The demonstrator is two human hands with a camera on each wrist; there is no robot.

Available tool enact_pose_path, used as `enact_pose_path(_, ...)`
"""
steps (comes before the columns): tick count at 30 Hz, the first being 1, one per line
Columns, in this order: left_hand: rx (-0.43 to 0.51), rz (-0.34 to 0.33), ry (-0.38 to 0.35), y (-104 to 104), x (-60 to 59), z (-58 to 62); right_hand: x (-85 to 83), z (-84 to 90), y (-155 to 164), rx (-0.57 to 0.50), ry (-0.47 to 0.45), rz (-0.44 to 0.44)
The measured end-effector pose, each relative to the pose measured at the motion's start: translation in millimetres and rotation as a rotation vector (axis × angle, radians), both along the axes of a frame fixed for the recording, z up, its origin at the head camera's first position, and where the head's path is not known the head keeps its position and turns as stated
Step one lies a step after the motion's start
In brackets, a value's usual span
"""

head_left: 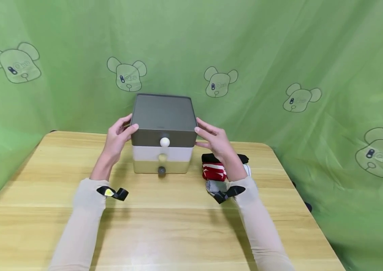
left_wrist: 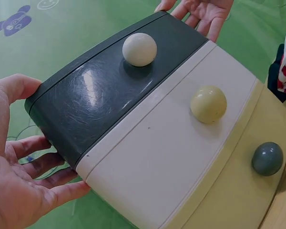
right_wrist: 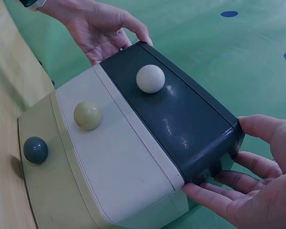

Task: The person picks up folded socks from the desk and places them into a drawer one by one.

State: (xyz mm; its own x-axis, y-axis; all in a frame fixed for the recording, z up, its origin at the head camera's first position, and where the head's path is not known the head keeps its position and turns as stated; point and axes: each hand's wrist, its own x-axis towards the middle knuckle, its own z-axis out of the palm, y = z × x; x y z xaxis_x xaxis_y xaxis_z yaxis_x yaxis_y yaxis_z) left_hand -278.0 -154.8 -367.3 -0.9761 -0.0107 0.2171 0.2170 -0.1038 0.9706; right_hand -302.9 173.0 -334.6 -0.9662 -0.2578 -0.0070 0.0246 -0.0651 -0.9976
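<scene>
I have both hands on the small three-drawer chest point(head_left: 163, 131), which stands near the far edge of the tabletop point(head_left: 164, 226), about midway between its left and right edges. My left hand point(head_left: 118, 137) is spread against the chest's left side at the level of the dark top drawer point(left_wrist: 109, 90), thumb up by the top edge and fingers straight along the wall. My right hand point(head_left: 213, 139) mirrors it on the right side, fingers likewise extended and pressing flat rather than curling round anything.

All three drawers look pushed in flush: the dark one with its white knob point(head_left: 164, 142), the white middle drawer point(right_wrist: 119, 152) with a cream knob point(right_wrist: 87, 115), and the beige bottom drawer point(right_wrist: 57, 186) with a grey-blue knob point(right_wrist: 35, 150). No knob is touched.

A bundle of folded socks point(head_left: 216, 171), red-and-white striped among black and grey, lies on the tabletop just right of the chest, partly under my right forearm. As I judge it, the work is at its very start: the chest is only being steadied or set in place, nothing is opened, and the socks lie outside it.
</scene>
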Motion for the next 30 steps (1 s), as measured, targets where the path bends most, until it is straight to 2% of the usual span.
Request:
enact_pose_path(6, 0.007, -0.01, 0.013, 6.1, -5.1, -0.7, 0.7, 2.9, 5.8, 0.01, 0.015, 0.002)
enact_pose_path(16, -0.006, -0.01, -0.007, 5.6, -5.6, 0.5, 0.4, 2.2, 6.2, 0.031, 0.019, -0.002)
enact_pose_path(21, -0.035, -0.052, -0.042, -1.1, -7.2, 5.3, 1.5, 6.8, 5.5, 0.105, 0.047, -0.015)
enact_pose_path(24, -0.084, -0.102, -0.071, -6.8, -8.3, 10.3, 4.9, 13.2, 6.7, 0.236, 0.136, -0.045)
enact_pose_path(27, -0.13, -0.133, -0.103, -14.2, -11.4, 17.1, 9.8, 22.0, 4.9, 0.36, 0.279, -0.091)
enact_pose_path(30, -0.136, -0.153, -0.146, -20.4, -15.5, 25.9, 18.3, 30.6, -1.1, 0.397, 0.436, -0.127)
